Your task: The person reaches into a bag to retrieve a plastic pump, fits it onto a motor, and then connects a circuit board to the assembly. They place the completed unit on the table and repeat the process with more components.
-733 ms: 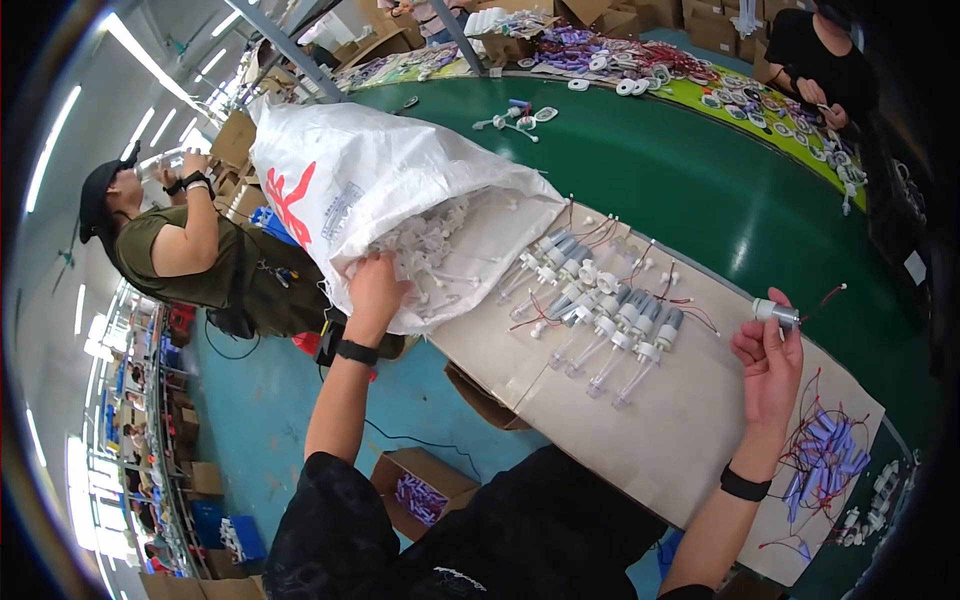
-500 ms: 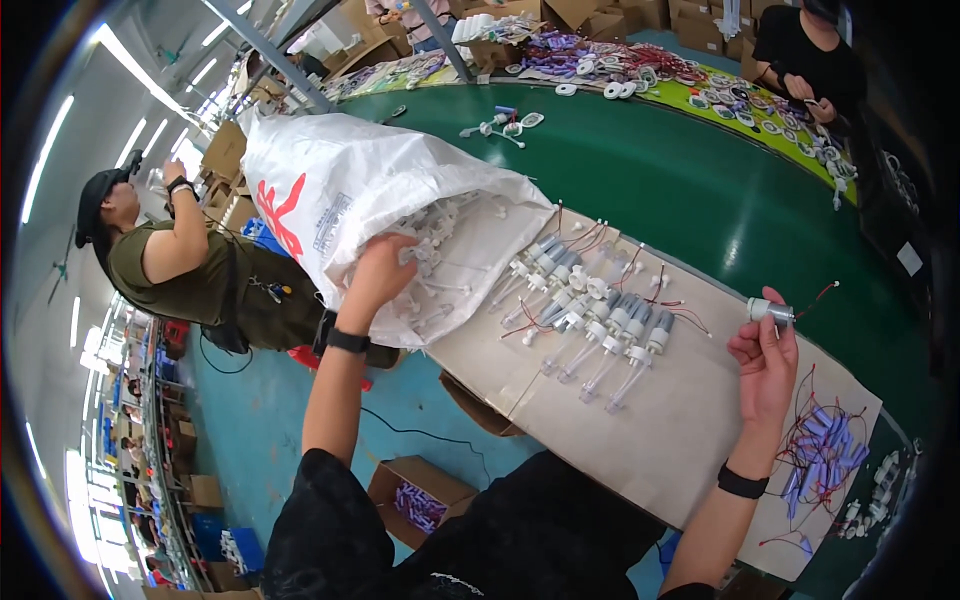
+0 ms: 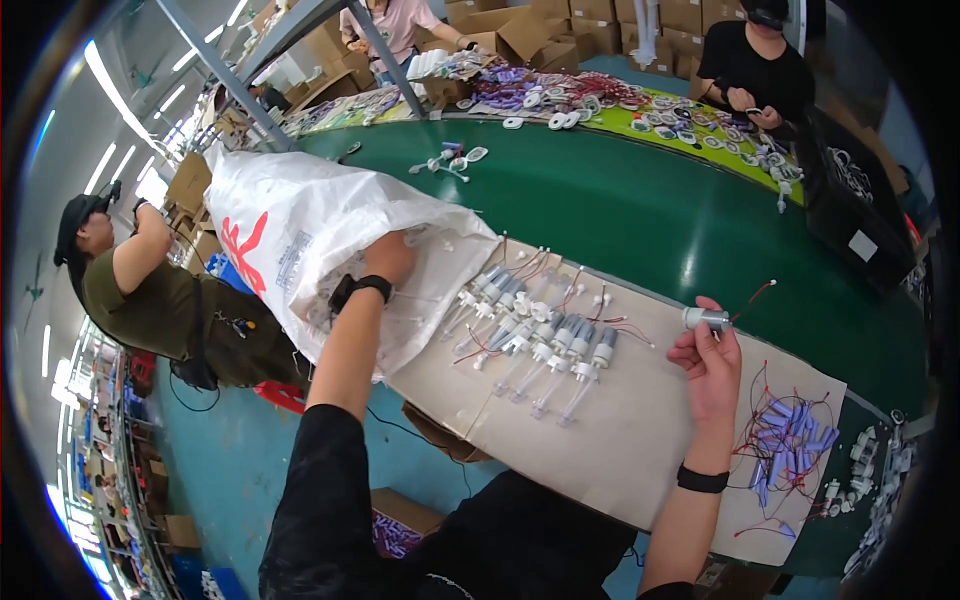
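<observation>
Evidently the left hand (image 3: 392, 258) was inside the mouth of the white sack (image 3: 320, 200), which lay on its side with its opening toward the assembled units; the fingers were hidden in there, so I could not tell whether they were apart, together or gripping anything. Out to the right, the right hand (image 3: 716, 372) held a small motor (image 3: 706, 319), its silver body and pale end pinched between thumb and fingers, clear above the edge of the cardboard sheet (image 3: 620, 450). A thin red wire (image 3: 752, 301) trailed from the motor, ending in a small white plug. Between the two hands, the assembled units (image 3: 560, 335) lay on the cardboard in close rows, with grey bodies, white collars and clear tubes pointing toward the wearer. To the right of them, near the right forearm, purple cylinders (image 3: 790, 440) sat in a loose heap tangled with red and dark wires. Beyond stretched the green tabletop (image 3: 640, 215), and across it a co-worker in a black top (image 3: 765, 60) had both hands raised close together.
</observation>
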Tool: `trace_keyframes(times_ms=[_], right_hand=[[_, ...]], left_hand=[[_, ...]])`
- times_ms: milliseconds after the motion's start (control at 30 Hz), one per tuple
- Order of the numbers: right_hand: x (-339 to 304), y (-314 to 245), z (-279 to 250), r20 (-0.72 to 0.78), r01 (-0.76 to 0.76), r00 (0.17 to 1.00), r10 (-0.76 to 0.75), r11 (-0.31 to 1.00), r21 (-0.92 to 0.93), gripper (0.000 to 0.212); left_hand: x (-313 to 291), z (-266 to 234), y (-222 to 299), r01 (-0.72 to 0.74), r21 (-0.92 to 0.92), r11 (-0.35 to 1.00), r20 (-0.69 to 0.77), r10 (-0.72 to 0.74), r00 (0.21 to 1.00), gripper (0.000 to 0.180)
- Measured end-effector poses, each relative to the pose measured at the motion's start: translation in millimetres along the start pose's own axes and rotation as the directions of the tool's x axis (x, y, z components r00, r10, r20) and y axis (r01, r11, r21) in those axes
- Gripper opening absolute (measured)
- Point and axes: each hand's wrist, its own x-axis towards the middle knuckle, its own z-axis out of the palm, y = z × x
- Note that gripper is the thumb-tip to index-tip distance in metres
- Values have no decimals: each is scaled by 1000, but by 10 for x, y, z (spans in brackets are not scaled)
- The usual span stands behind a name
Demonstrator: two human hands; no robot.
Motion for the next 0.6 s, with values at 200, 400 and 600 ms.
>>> trace_keyframes(times_ms=[200,400,600], right_hand=[[-4,1,78,5,1,1000,-1,999,50,39],[-27,16,49,-50,-18,999,17,1000,-13,39],[0,34,117,-26,-18,1000,18,1000,-24,39]], left_hand=[[-232,-575,-271,116,-367,923,172,-55,984,46],[-634,-1437,148,-65,-303,951,185,125,975,44],[-671,-1730,122,-17,-466,885,193,121,974,42]])
